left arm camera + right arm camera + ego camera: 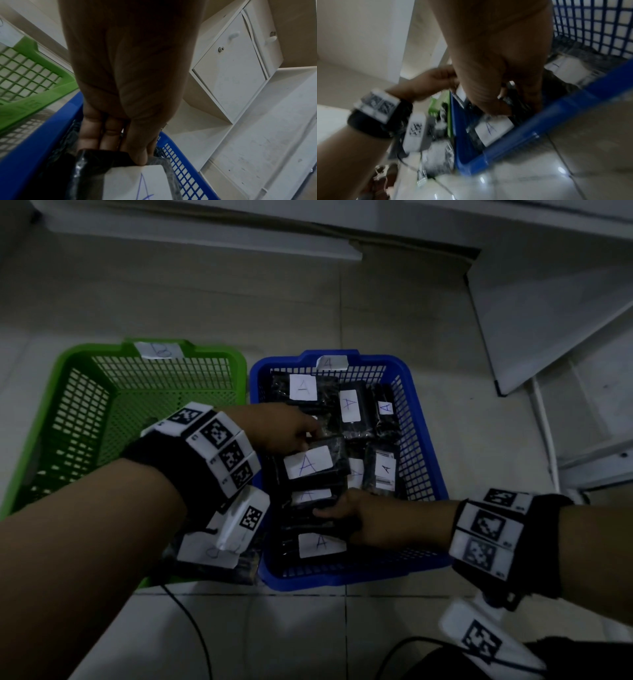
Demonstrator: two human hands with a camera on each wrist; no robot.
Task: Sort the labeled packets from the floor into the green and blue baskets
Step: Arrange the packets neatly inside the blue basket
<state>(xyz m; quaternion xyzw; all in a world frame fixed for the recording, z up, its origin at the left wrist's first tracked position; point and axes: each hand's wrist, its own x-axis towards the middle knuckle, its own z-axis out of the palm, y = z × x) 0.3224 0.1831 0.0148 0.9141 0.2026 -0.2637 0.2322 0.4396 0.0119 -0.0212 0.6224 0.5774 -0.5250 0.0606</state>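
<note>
The blue basket, tagged A, holds several black packets with white A labels. My left hand reaches into it and pinches the far end of an A packet between thumb and fingers. My right hand is curled round the near end of a dark packet just below it in the pile. The green basket on the left looks empty where its floor shows. Another labelled packet lies under my left wrist.
A white cabinet stands at the right, with a low ledge along the back. A black cable trails over the tiled floor near me. The baskets sit side by side, almost touching.
</note>
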